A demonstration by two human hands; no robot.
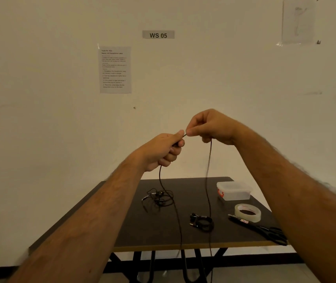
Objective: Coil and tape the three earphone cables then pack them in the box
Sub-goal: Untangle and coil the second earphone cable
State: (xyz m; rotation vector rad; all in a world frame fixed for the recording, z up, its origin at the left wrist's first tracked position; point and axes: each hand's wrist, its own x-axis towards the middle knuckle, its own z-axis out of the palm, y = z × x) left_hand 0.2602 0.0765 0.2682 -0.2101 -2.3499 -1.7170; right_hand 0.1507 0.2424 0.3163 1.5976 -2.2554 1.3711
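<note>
Black cable (208,180) pinched between my left hand (163,150) and right hand (212,127) above the bench (142,227); I'd keep loops even, tension light.

A numbered workstation in a lab or data-collection room is shown. A sign reading "WS 05" (158,34) is fixed to the bare wall at the upper centre of the frame, and a printed task instruction sheet (115,69) is taped just below and to its left. A plain dark table (134,227) is set against the wall.
</note>
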